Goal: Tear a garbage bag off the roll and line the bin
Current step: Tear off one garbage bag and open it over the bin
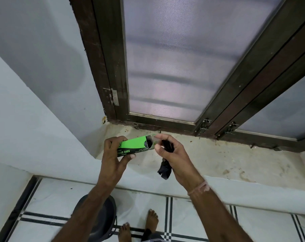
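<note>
Bag (164, 170), black and bunched, hangs from the right hand (174, 154), whose fingers curl round it just beside the open end of the green box (134, 144). Left hand (113, 154) grips the box level above the sill (218, 158), likely to steady it. Bin (106, 215) stands on the floor below.

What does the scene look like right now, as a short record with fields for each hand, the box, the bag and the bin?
left hand: grips green garbage bags box
right hand: holds black garbage bag, fingertips at box flap
box: end open, held above window sill
bag: crumpled, hangs below right hand, not yet at bin
bin: dark, on tiled floor
</note>
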### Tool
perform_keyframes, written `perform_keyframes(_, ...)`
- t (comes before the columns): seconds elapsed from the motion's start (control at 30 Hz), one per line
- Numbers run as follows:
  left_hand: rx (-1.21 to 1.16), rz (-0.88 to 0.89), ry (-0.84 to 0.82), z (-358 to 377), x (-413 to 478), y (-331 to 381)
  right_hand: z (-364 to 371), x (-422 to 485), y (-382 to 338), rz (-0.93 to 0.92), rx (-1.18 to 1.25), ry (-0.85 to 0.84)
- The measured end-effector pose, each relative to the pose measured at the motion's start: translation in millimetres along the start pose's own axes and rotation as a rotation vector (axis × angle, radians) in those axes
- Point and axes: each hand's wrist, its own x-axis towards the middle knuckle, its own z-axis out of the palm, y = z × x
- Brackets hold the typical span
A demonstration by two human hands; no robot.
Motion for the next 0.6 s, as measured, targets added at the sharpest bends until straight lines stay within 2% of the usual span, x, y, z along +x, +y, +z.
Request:
perform_keyframes(0.07, -0.008, 0.008, -0.043, -2, 3, 1, -2, 0, 2, -0.034, -0.027, 0.049)
perform_keyframes(0.2, -0.018, 0.006, -0.111, -3, 5, 1, -4, 1, 5, -0.14, -0.121, 0.009)
perform_keyframes(0.33, -0.014, -0.009, -0.11, -3, 4, 1, -2, 1, 13, -0.174, -0.214, 0.065)
perform_keyframes(0.47, -0.015, -0.032, -0.088, -3, 4, 1, 3, 4, 27, -0.302, -0.357, 0.099)
perform_keyframes(0.53, -0.019, -0.042, -0.079, -3, 4, 1, 4, 3, 31, -0.346, -0.352, 0.077)
perform_keyframes(0.6, -0.027, -0.048, -0.079, -5, 4, 1, 3, 1, 31, -0.298, -0.286, 0.099)
